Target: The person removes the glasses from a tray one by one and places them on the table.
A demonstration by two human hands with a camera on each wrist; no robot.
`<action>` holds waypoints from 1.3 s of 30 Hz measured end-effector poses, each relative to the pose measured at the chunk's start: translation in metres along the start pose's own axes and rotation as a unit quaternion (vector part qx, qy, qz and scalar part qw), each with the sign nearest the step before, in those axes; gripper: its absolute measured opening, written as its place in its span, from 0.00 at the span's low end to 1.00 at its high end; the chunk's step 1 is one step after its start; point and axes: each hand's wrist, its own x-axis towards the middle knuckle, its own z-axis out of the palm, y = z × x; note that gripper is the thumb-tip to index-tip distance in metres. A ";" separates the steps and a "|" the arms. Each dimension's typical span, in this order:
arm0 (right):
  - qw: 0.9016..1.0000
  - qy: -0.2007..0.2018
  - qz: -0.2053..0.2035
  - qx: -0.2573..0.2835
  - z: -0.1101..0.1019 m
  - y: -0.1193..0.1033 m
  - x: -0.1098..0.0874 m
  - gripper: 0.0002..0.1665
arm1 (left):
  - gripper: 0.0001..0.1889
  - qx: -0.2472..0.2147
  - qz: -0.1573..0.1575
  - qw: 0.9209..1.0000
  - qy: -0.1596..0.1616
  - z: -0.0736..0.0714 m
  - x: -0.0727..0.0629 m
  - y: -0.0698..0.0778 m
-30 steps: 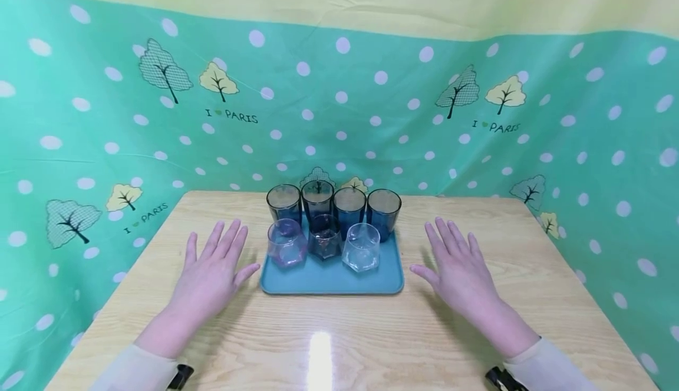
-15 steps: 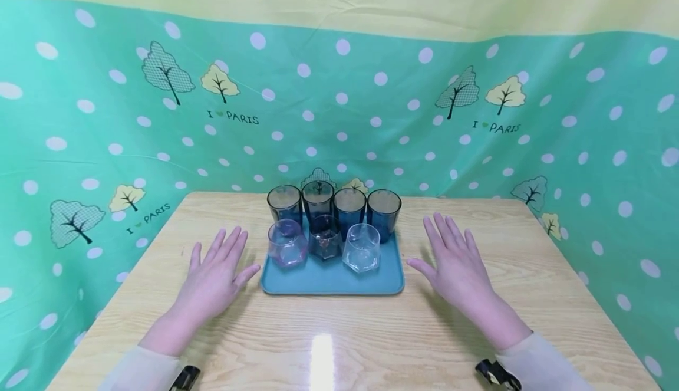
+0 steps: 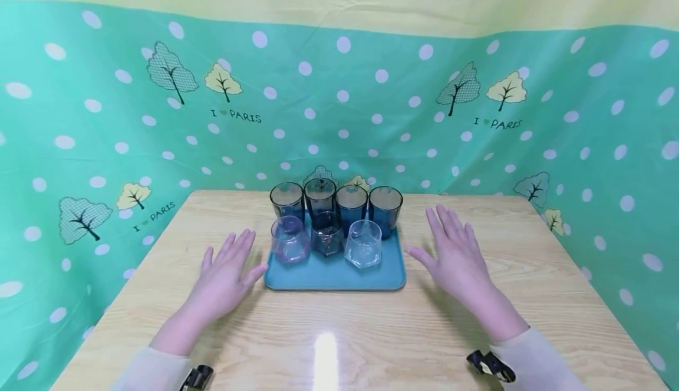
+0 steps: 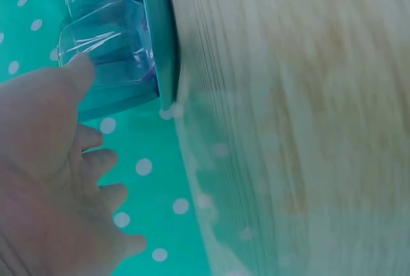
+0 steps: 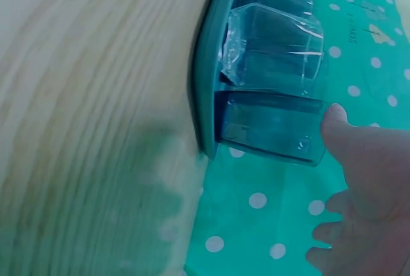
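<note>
A blue tray [image 3: 334, 279] lies on the wooden table, bearing several drinking glasses. Tall dark blue-grey tumblers, among them the rightmost tumbler [image 3: 385, 211], form the back row. In front of them sit a pinkish glass [image 3: 290, 240], a smoky dark glass [image 3: 326, 235] and a clear glass [image 3: 363, 245], all with faceted bases. Just left of the tray is my left hand [image 3: 223, 282], fingers straight and spread, its thumb close to the tray's edge. My right hand [image 3: 458, 264] hovers on the other side, fingers extended, thumb toward the tray. Neither hand holds anything.
The light wooden table [image 3: 371, 338] extends around the tray, with a bright light reflection near the front. A green dotted curtain [image 3: 339, 108] with printed trees hangs behind and at both sides. Dark wrist devices show at both sleeves.
Both hands have drifted slightly inward toward the tray, the left one moving right and the right one a little forward. The view has shifted slightly; the glasses and tray stay put.
</note>
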 end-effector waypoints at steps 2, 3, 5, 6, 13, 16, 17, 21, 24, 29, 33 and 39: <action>1.000 -0.001 0.001 0.005 0.000 0.000 0.003 0.59 | 0.46 -0.011 -0.002 1.000 -0.002 0.001 0.001 0.001; 1.000 -0.001 0.001 0.008 0.000 -0.001 0.005 0.59 | 0.46 -0.016 -0.003 1.000 -0.003 0.002 0.001 0.001; 1.000 -0.002 0.003 0.013 0.000 -0.001 0.008 0.60 | 0.46 -0.027 -0.004 1.000 -0.004 0.003 0.001 0.002; 1.000 -0.002 0.004 0.015 0.000 -0.002 0.009 0.60 | 0.46 -0.032 -0.005 0.999 -0.004 0.004 0.001 0.003; 0.999 0.002 0.006 0.034 -0.001 -0.005 0.018 0.60 | 0.46 -0.050 -0.009 0.999 -0.005 0.008 0.002 0.006; 0.999 0.001 0.005 0.045 -0.001 -0.007 0.022 0.60 | 0.46 -0.055 -0.011 0.998 -0.004 0.008 0.002 0.008; 0.999 0.000 0.004 0.049 -0.001 -0.008 0.023 0.60 | 0.46 -0.057 -0.012 0.998 -0.005 0.008 0.002 0.008; 0.998 -0.004 0.004 0.058 -0.001 -0.011 0.029 0.61 | 0.46 -0.066 -0.016 0.998 -0.008 0.009 0.002 0.008; 0.998 -0.001 0.002 0.067 -0.002 -0.013 0.034 0.61 | 0.47 -0.073 -0.019 0.997 -0.007 0.011 0.003 0.006; 0.996 0.005 -0.002 0.090 -0.004 -0.014 0.040 0.62 | 0.47 -0.079 -0.019 0.997 -0.004 0.013 0.004 0.004; 0.994 0.002 0.005 0.106 -0.003 -0.015 0.044 0.62 | 0.48 -0.085 -0.019 0.996 -0.005 0.013 0.004 0.006; 0.992 -0.004 0.009 0.129 -0.003 -0.014 0.051 0.61 | 0.48 -0.090 -0.014 0.996 -0.006 0.016 0.001 0.008</action>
